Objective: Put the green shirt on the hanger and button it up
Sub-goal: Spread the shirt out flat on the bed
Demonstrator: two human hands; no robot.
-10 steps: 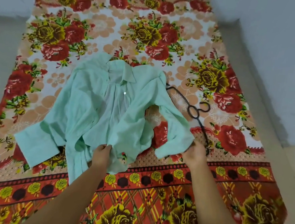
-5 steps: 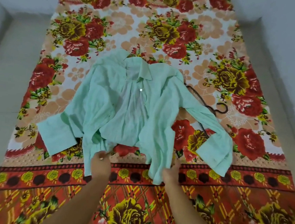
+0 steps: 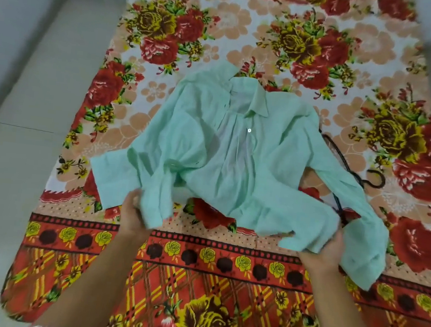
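one green shirt, its hem gripped by left hand and right hand; one black hanger beside.

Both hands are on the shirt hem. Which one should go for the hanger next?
Right. The right hand grips the green shirt by its hem, close to the black hanger, which lies on that side, partly under a sleeve. The left hand holds the opposite corner, farther away.

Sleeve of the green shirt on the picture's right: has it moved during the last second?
Yes. The green shirt's sleeve went right: it lay left of the black hanger, and now it lies across it.
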